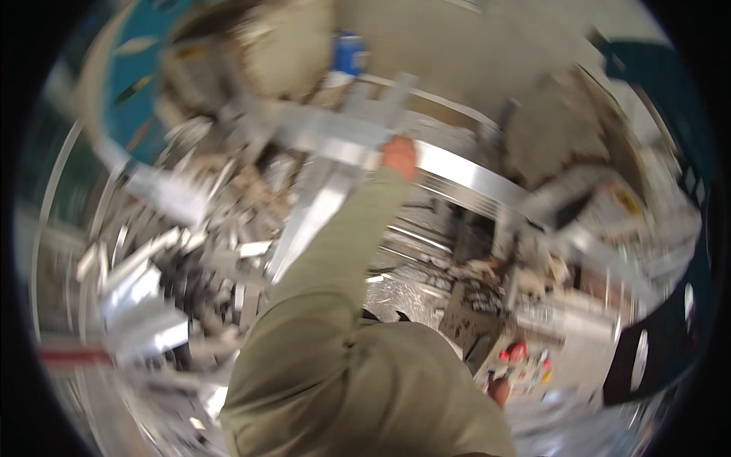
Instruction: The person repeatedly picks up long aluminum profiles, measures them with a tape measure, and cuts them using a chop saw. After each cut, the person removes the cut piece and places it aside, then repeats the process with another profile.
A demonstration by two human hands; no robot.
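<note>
My left arm, in an olive sleeve, reaches forward over the work area. Its hand is closed at a long silvery metal profile that runs crosswise, sloping down to the right; blur softens the fingers. More metal strips lie under and beside it, left of my forearm. At the lower right, only part of my right hand shows, beside a pale control panel with a red knob and small coloured buttons. My body hides most of that hand, and its fingers cannot be made out.
Metal offcuts and scraps are heaped at the left. Teal perforated machine parts stand at the far left, with a dark teal curved part at the right. A blue container is at the back. Grimy machine housings flank the profile.
</note>
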